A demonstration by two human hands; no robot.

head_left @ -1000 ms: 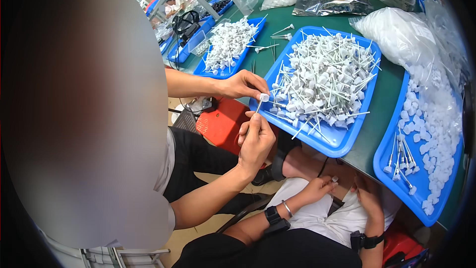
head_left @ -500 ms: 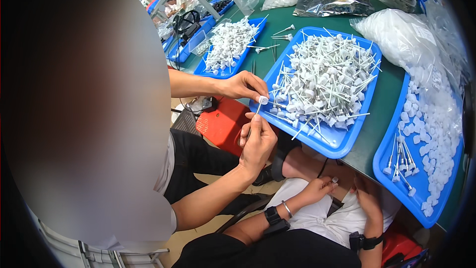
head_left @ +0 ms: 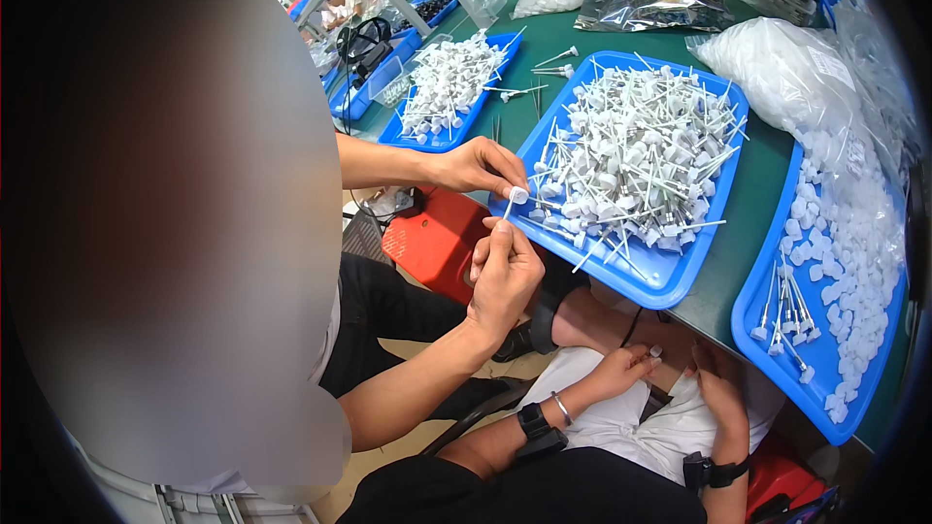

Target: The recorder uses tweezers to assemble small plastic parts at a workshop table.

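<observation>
In my lap, my left hand (head_left: 626, 371) is closed in a pinch on a small white cap (head_left: 656, 351). My right hand (head_left: 720, 390) lies on my right thigh with its fingers loosely stretched, and nothing shows in it. To the left, a co-worker's hand (head_left: 476, 167) grips a white cap (head_left: 517, 195) at the corner of a blue tray (head_left: 670, 293). The co-worker's other hand (head_left: 507, 281) holds a thin rod that meets this cap from below. That tray is heaped with white-capped rods (head_left: 646, 155).
On the right, a second blue tray (head_left: 752, 306) holds loose white caps (head_left: 849, 320) and several capped rods (head_left: 788, 315), beside a clear bag of white parts (head_left: 777, 68). A smaller full blue tray (head_left: 466, 126) stands at the far left of the green table (head_left: 544, 24). A red stool (head_left: 437, 243) is below.
The co-worker's body has shifted slightly to the right, and the cap in that person's fingers has turned a little. My own hands have stayed in place.
</observation>
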